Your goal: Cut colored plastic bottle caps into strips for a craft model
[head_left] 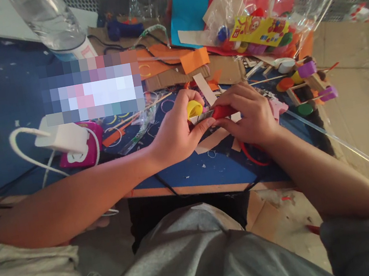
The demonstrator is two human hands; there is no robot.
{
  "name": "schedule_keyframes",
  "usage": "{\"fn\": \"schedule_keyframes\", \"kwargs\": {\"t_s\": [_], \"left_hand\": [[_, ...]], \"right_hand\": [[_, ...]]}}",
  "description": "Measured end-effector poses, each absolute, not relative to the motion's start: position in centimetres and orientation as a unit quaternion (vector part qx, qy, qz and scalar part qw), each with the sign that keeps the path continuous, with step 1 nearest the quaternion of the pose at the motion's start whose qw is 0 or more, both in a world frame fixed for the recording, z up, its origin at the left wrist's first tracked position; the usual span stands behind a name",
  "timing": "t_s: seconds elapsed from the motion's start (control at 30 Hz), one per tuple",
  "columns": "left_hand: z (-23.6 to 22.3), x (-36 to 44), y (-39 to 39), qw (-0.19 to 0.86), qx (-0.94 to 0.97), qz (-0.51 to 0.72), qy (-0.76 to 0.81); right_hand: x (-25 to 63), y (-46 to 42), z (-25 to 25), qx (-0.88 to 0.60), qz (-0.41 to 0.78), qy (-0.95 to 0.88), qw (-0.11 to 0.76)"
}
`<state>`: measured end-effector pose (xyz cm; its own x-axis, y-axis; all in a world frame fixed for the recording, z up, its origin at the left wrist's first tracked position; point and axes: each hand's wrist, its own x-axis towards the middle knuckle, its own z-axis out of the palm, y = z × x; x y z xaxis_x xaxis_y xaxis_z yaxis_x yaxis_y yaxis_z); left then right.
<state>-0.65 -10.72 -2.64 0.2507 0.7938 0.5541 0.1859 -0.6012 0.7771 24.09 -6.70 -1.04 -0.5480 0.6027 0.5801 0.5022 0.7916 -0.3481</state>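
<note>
My left hand (182, 126) is closed around a small yellow ring-shaped piece (194, 108), pinched between thumb and fingers above the blue tabletop. My right hand (250, 114) grips a red-handled knife (222, 112); its short metal blade points left and meets the yellow piece or lies right beside it. The fingertips of both hands nearly touch. Under my right wrist, a red loop (255, 156) shows in part; whether it belongs to the tool I cannot tell. Pale card strips (212, 141) lie beneath the hands.
Left stand a white charger (65, 139) on a magenta power block (97, 141) and a water bottle (60, 29). A small wheeled wooden model (307, 87), a clear rod (333, 133) and a plastic bag of colourful pieces (260, 32) are on the right. A blurred patch hides part of the table.
</note>
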Motion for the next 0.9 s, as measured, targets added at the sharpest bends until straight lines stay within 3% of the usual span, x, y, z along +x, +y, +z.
{"fn": "schedule_keyframes", "kwargs": {"t_s": [0.33, 0.6, 0.9], "left_hand": [[-2.7, -0.5, -10.5, 0.339, 0.711, 0.524, 0.324], [-2.8, 0.2, -10.5, 0.515, 0.607, 0.537, 0.279], [-3.2, 0.0, -9.4, 0.597, 0.554, 0.508, 0.279]], "right_hand": [[24.1, -6.9, -0.6, -0.314, 0.09, -0.876, 0.355], [24.4, -7.3, -0.3, -0.328, 0.122, -0.87, 0.346], [24.3, -7.1, -0.4, -0.367, 0.121, -0.849, 0.36]]}}
